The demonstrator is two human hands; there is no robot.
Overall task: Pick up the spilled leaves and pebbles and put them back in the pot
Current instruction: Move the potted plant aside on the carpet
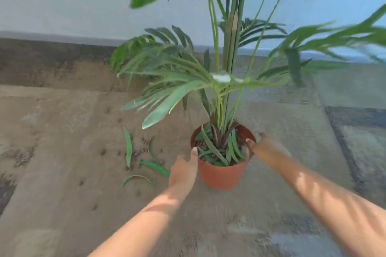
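A mottled brown stone floor (62, 173) is running up to a pale wall, and the round terracotta plastic pot (222, 175) is standing upright near its middle, already holding several leaves and pebbles. The left hand (183, 170) and right hand (261, 149) are resting on the pot's opposite sides, each grip spread against its rim. Four long green fallen leaves (127, 148) and scattered small brown pebbles (102, 152) are still lying just left of the pot, so the job looks partly done.

Open floor (62, 173) is left around the spilled leaves (127, 146); access from above the pot (221, 173) is crowded by drooping fronds (167, 81).
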